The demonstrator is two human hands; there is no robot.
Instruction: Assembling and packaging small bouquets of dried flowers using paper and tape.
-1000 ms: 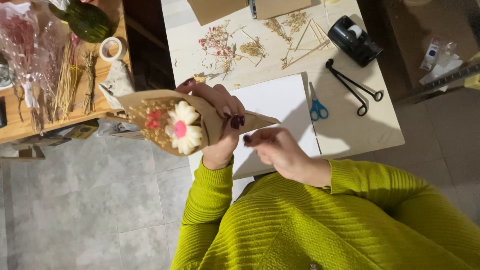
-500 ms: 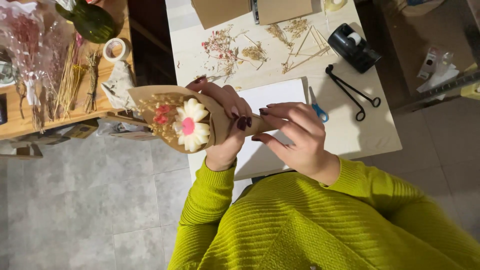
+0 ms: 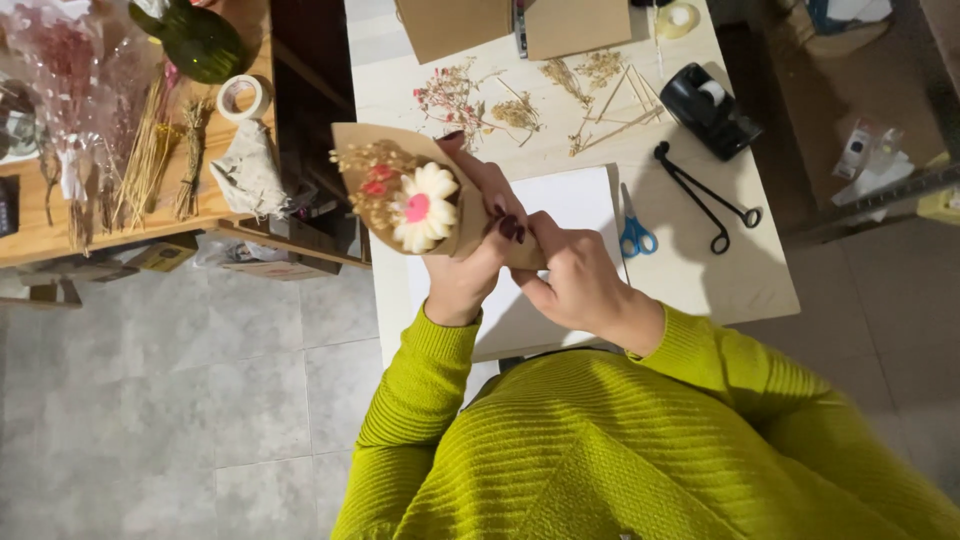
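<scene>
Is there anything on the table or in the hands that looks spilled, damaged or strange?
Nothing looks damaged. Loose dried flower sprigs lie scattered on the white table above the white sheet, but they are not spilled. The left hand and right hand grip the small kraft-paper bouquet.

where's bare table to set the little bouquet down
Bare tabletop lies right of the blue scissors, below the black tongs. The white sheet is partly free. Crowded: dried sprigs and tape dispenser at the far end.
</scene>
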